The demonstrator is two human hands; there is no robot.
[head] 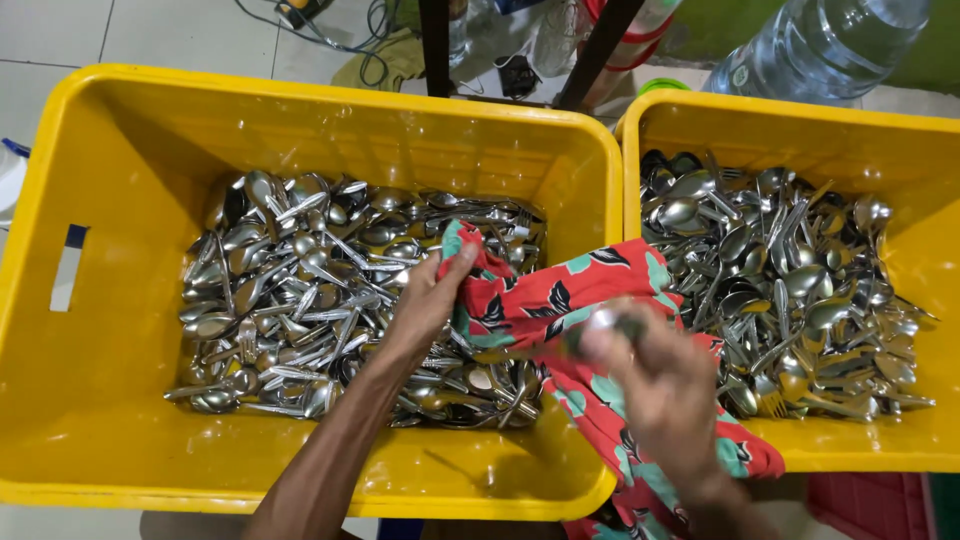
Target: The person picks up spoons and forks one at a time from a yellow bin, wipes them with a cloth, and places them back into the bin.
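My left hand grips one end of a red cloth printed with teal and black leaves, over the left yellow crate. My right hand is blurred and holds a metal spoon against the cloth, above the wall between the two crates. The cloth drapes over that wall and hangs down toward me. The left crate holds a heap of steel spoons and forks. The right yellow crate holds another heap of cutlery.
A large clear water bottle lies behind the right crate. Dark stand legs, cables and more bottles sit on the white tiled floor behind the left crate. A red crate corner shows at bottom right.
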